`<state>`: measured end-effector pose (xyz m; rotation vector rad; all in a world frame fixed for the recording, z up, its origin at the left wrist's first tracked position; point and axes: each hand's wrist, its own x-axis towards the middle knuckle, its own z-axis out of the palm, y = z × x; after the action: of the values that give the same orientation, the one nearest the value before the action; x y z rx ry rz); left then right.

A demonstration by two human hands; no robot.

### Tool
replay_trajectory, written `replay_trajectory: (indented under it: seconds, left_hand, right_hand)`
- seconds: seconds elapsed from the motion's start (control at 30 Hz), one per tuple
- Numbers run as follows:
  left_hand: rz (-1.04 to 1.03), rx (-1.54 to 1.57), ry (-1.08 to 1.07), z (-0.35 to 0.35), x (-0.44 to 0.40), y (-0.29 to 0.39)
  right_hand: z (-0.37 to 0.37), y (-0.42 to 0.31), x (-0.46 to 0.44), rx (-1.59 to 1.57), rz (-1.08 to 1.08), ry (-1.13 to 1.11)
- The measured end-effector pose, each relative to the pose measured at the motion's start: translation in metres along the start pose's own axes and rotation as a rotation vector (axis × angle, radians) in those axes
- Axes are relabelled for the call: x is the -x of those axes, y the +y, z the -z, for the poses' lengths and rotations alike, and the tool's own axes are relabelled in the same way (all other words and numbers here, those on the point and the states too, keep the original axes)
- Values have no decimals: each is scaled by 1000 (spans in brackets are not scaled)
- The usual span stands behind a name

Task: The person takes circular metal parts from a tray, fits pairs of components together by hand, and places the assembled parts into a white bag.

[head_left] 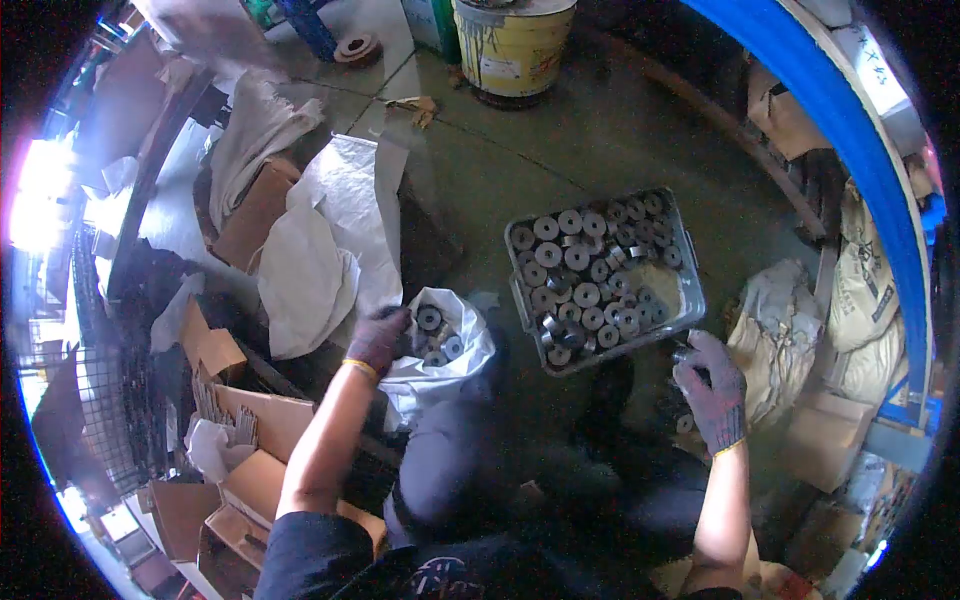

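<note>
My left hand (378, 340), in a dark work glove with a yellow cuff, is closed on the rim of a white plastic bag (470, 352). The bag's mouth gapes upward, showing several metal rings (429, 318) inside. To the right, on the floor, a grey plastic tub (688, 326) holds many round metal pieces with centre holes (577, 258). Just off the tub's near right corner is my gloved right hand (714, 385). Its fingers are curled together around something small and dark that I cannot make out.
Flattened white sacks (345, 205) lie beyond my left hand, with opened cardboard boxes (262, 420) nearer to me. A stained yellow bucket (515, 50) stands at the back. Crumpled paper sacks (775, 335) and a blue rack beam (845, 110) line the right side.
</note>
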<state>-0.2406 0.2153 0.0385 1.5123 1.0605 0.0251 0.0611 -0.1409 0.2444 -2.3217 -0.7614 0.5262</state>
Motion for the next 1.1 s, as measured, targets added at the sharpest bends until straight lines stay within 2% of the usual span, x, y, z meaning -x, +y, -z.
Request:
replay_trajectory:
  seconds: [0.03,0.07,0.13,0.17,0.2,0.27,0.3,0.33,0.4,0.47,0.5,0.53,0.6,0.63,0.67,0.7,0.77,0.87,0.93,1.0,1.03,1.07,1.1]
  left_hand:
    - [-273,-596,1,-9,-14,-45]
    - [-244,-740,70,-29,-24,-68]
    - [-334,-438,256,-62,-30,-97]
    - [-1,-389,292,-73,4,-4]
    - [-2,-385,274,-76,2,1]
    - [-124,-784,189,-83,-5,-4]
    - [-280,-831,127,-82,-14,-30]
    - [-367,-953,30,-77,-16,-19]
    - [-32,-617,97,-80,-14,-43]
    - [-343,-1001,142,-75,-7,-39]
    - [-386,-1009,120,-71,-6,-42]
    - [-387,-1004,116,-74,0,-32]
    - [-168,-895,120,-78,15,-9]
    - [-339,-837,144,-76,12,-17]
    - [-340,-832,147,-72,11,-22]
    - [-314,-865,115,-70,10,-25]
    - [-287,-898,84,-68,10,-29]
    - [-263,-599,154,-64,15,-21]
    - [-293,-579,224,-68,14,-27]
    - [-226,-312,238,-67,0,-67]
    - [-285,-436,278,-78,2,-30]
    - [-283,-440,277,-80,-7,-43]
    - [-389,-642,258,-85,-18,-40]
  right_hand:
    - [1,2,-2,20,-37,-17]
    - [1,4,-5,42,-74,-34]
    - [-1,1,-11,82,-6,-18]
    - [-1,-8,-13,35,-67,-79]
    - [2,-11,-14,-9,-132,-135]
    - [3,2,-12,-56,-175,-189]
    - [3,-4,-13,-70,-174,-225]
    - [4,-7,-13,-86,-173,-263]
    - [5,0,-15,-46,-248,-302]
    - [1,13,-17,-130,-172,-297]
    - [-2,22,-21,-72,-171,-283]
    - [-7,39,-27,-67,-175,-282]
    - [-19,84,-43,113,-140,-305]
    - [-25,96,-54,166,-231,-289]
    - [-30,108,-66,220,-320,-271]
    - [-39,127,-79,225,-316,-268]
    - [-57,166,-103,407,-392,-363]
    - [-82,190,-134,520,-311,-320]
    - [-101,221,-154,593,-266,-322]
    - [-123,240,-174,649,-517,-341]
    - [-124,222,-180,624,-613,-340]
    - [-133,230,-181,669,-597,-340]
    - [-138,232,-188,686,-613,-377]
